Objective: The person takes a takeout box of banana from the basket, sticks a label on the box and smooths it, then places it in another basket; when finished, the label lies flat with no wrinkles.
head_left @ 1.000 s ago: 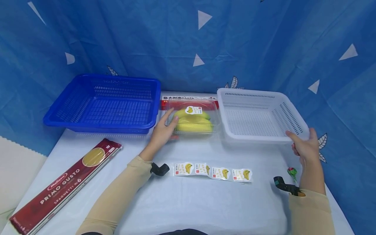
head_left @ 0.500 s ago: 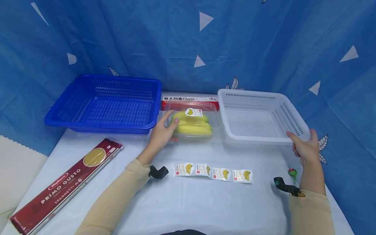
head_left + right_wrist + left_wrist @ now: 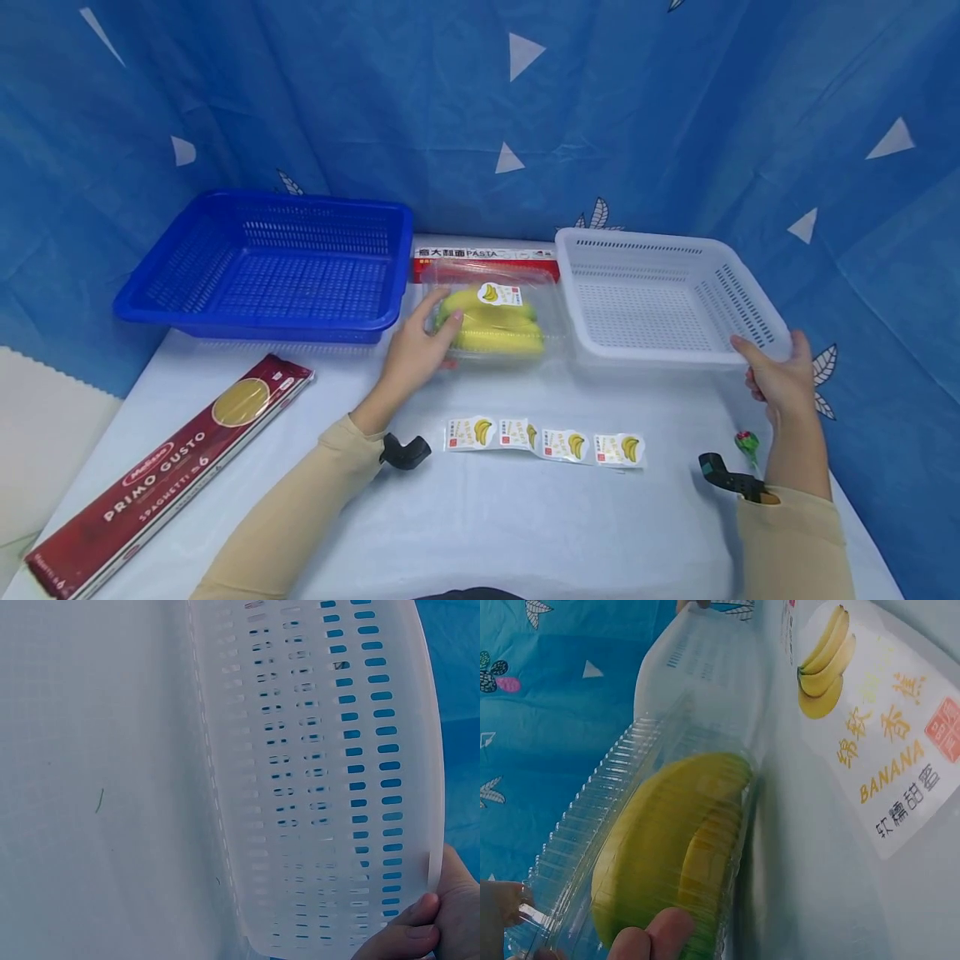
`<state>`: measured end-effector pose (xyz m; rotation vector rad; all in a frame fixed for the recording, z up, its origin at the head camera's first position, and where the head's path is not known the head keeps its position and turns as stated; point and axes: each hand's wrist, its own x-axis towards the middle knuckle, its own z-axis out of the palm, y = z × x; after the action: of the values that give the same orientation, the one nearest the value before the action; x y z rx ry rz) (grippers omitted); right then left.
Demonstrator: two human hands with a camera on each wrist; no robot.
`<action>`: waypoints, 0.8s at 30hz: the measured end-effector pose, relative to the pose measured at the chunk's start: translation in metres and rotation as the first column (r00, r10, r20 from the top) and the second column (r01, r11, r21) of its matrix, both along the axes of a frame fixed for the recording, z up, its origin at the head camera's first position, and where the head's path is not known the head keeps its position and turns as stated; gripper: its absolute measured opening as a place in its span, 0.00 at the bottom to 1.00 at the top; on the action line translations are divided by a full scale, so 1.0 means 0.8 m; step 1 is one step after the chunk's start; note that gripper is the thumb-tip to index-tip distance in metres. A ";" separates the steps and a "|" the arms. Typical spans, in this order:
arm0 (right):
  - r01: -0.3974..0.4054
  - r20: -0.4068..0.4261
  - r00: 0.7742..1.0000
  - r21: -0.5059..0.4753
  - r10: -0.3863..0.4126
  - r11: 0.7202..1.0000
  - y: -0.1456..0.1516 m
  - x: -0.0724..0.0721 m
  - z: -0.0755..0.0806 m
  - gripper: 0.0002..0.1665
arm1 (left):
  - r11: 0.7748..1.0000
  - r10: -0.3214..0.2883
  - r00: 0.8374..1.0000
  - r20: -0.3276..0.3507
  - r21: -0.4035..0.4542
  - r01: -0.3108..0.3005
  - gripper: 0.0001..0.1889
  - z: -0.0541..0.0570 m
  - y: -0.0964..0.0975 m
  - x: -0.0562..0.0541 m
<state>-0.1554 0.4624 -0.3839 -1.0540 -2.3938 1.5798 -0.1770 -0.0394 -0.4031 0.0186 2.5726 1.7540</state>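
My left hand [image 3: 414, 350] grips the left end of a clear plastic box [image 3: 553, 315]. Bananas [image 3: 498, 339] lie inside the box, and a banana sticker [image 3: 501, 293] is on its lid. In the left wrist view, fingertips [image 3: 671, 930] press against the box's side. My right hand [image 3: 783, 379] grips the near right corner of a white basket [image 3: 660, 356], its thumb over the rim and its other fingers mostly hidden. The right wrist view shows the basket's slotted end wall [image 3: 315, 787] beside this hand. No goods show inside the white basket.
A blue basket [image 3: 277, 325] stands at the back left. A red spaghetti pack [image 3: 172, 475] lies at the left, and a red pasta pack [image 3: 486, 253] behind the box. A strip of banana stickers [image 3: 543, 440] lies in front; a lollipop [image 3: 747, 443] is by the right wrist.
My left hand and the clear box have shifted slightly toward me, uncovering more of the red pasta pack. The sticker on the lid sits a little lower. My right hand stays on the white basket.
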 end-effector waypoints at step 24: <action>-0.021 0.017 1.000 0.046 0.020 0.999 0.001 0.001 -0.002 0.74 | 0.993 -0.002 0.990 -0.144 -0.115 -0.015 0.27 0.009 -0.012 0.037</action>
<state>-0.1546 0.4636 -0.3857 -1.0418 -2.4474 1.5201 -0.1471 -0.0489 -0.3959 0.1389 2.7745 1.6599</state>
